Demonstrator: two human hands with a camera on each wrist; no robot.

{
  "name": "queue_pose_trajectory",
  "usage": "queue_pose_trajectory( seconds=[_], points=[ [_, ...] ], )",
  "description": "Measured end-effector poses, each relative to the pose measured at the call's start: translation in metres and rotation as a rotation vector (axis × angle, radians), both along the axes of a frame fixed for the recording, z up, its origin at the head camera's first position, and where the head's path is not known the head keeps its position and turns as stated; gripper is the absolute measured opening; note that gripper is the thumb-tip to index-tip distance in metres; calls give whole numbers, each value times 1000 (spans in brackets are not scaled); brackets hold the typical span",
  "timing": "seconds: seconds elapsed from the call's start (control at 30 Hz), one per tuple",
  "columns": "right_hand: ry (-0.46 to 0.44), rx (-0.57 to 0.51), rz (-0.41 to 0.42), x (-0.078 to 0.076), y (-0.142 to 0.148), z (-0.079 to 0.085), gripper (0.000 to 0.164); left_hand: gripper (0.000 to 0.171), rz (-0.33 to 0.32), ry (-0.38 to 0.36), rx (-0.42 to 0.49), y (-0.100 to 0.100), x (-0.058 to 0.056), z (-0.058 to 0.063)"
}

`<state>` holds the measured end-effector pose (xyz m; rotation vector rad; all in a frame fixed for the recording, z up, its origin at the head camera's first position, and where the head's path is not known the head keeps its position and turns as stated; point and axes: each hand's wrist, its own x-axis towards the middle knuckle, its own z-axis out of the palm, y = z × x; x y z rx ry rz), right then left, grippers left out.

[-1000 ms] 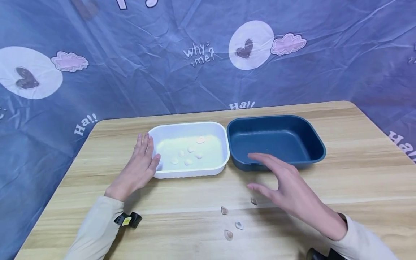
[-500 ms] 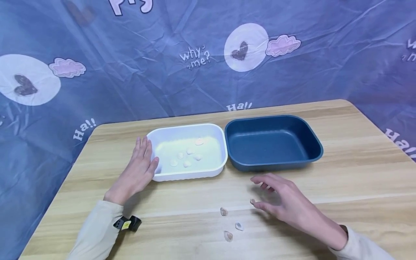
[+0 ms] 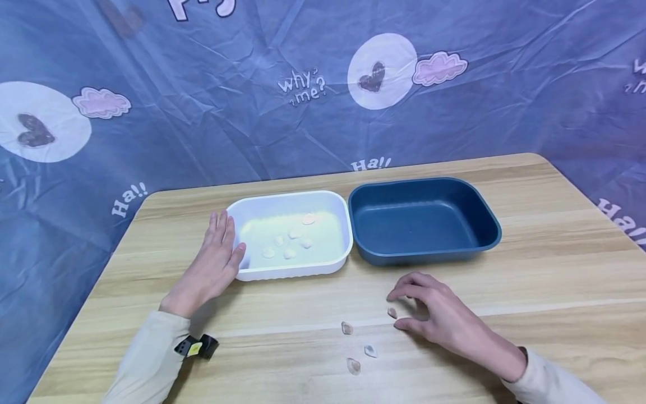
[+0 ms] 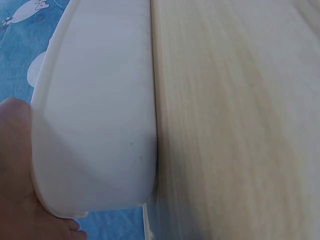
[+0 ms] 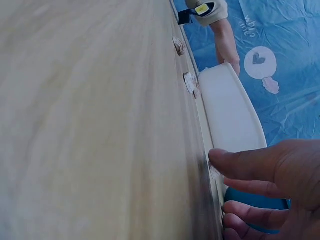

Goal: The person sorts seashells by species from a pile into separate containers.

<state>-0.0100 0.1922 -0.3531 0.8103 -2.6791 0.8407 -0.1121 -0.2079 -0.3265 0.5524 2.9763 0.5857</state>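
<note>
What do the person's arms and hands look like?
The left hand and right hand wear no gloves. The left sleeve and right sleeve are cream-coloured, ending near the wrists. A black gadget with a yellow patch sits at the left cuff.

a creased blue cloth (image 3: 217,132) with pink clouds (image 3: 440,69) hangs behind the wooden table (image 3: 555,241).

Bright, even light across the table (image 3: 282,314) in the head view, soft shadows pooling by the left hand (image 3: 207,270) and right hand (image 3: 440,310), and the white tray (image 3: 292,272) glares, its pale shells (image 3: 294,233) nearly washing out! Both wrist views run dimmer, the table's grain soft and smeary.
</note>
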Motion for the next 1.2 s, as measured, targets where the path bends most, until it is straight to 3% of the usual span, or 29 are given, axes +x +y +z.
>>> queue_pose_trajectory(
  seconds=[0.37,0.67,1.2],
  points=[
    [24,22,-13,0,-2,-5,33,65,10,-19,-3,-1,1,-1],
    [62,6,35,-1,-3,-7,31,66,1,-1,-2,0,2,0],
    [-7,-16,103,-3,-6,-2,28,65,-4,-5,-14,0,-2,2]
  ],
)
